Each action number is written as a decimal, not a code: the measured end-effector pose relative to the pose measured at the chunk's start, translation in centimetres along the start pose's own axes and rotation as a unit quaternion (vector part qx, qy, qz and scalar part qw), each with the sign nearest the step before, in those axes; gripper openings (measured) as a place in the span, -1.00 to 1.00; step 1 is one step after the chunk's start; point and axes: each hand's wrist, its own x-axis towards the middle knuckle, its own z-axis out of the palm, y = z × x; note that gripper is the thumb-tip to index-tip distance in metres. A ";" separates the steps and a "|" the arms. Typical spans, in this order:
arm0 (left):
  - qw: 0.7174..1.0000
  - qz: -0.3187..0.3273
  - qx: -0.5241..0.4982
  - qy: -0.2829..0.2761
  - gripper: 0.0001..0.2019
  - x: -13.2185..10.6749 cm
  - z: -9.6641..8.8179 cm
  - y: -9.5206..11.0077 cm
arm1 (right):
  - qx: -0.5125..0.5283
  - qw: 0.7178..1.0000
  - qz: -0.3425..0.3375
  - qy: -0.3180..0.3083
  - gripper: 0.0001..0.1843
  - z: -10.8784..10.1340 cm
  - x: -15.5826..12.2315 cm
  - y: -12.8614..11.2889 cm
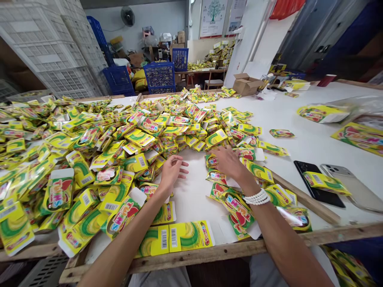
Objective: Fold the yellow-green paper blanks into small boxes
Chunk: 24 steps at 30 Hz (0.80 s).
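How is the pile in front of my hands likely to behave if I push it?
The pile will probably shift and slump, since its cartons lie loose at odd angles. Each carton may crush easily: the open white flaps look like thin card. Shine on some faces suggests they could slide over one another.

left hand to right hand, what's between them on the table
The head view shows bare table beside the left hand, then a few packs by the right hand.
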 end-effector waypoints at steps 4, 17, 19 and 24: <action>1.000 0.003 -0.002 -0.005 -0.91 0.0 0.0 -0.1 | 0.048 0.998 0.011 0.046 -0.54 -0.5 0.6 0.2; 0.984 0.073 -0.122 -0.105 -0.37 0.2 -0.3 -0.4 | 0.556 0.814 -0.147 0.079 -0.57 -1.4 0.1 -4.9; 0.986 0.110 -0.097 -0.083 -0.34 0.4 -0.3 -0.5 | 0.606 0.787 -0.101 0.066 -0.59 -1.3 0.1 -5.2; 0.981 0.173 -0.029 -0.082 -0.43 0.4 -0.3 -0.6 | 0.688 0.723 0.001 0.062 -0.20 -1.1 0.2 -5.4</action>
